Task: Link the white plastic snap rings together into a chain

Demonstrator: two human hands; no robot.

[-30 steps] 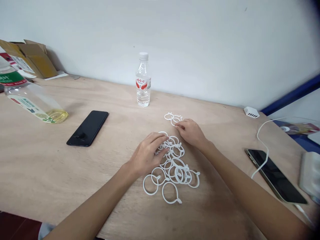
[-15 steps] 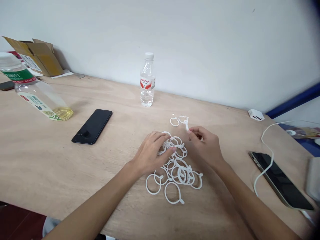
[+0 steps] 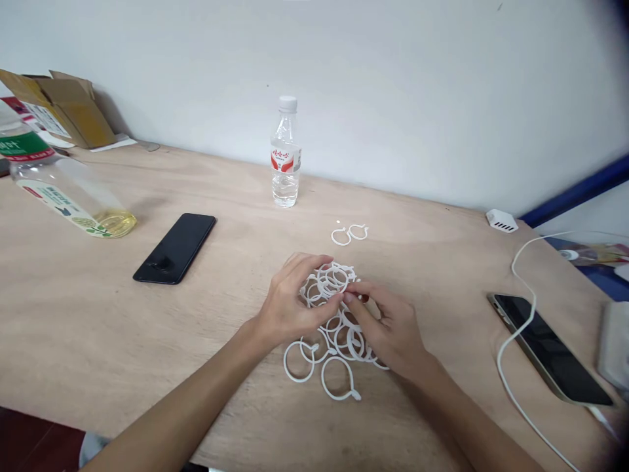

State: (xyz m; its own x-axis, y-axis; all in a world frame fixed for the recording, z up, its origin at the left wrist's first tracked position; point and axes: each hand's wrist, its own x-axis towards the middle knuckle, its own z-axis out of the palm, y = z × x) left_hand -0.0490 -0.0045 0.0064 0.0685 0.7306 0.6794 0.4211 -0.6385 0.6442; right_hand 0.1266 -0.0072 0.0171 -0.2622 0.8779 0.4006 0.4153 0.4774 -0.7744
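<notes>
Over a pile of white plastic curtain rings, my two hands meet at one white curtain ring. My left hand frames it between forefinger and thumb. Thumb and forefinger of my right hand pinch its lower right edge, close to the left thumb tip. The pinched part is largely hidden by the fingertips. Several rings overlap beneath the hands, some covered by the right hand. Nearest me on the wood lies a single ring with its small eyelet to the right. Two rings lie apart beyond the pile.
A water bottle stands near the wall. To the left are a black phone, a large bottle with yellow liquid and a cardboard box. Rightward, a white cable crosses another phone; a white device sits behind.
My right hand has moved left and nearer with its ring, from beside the two far rings to my left hand. The left thumb and forefinger now frame the ring. The view has shifted slightly.
</notes>
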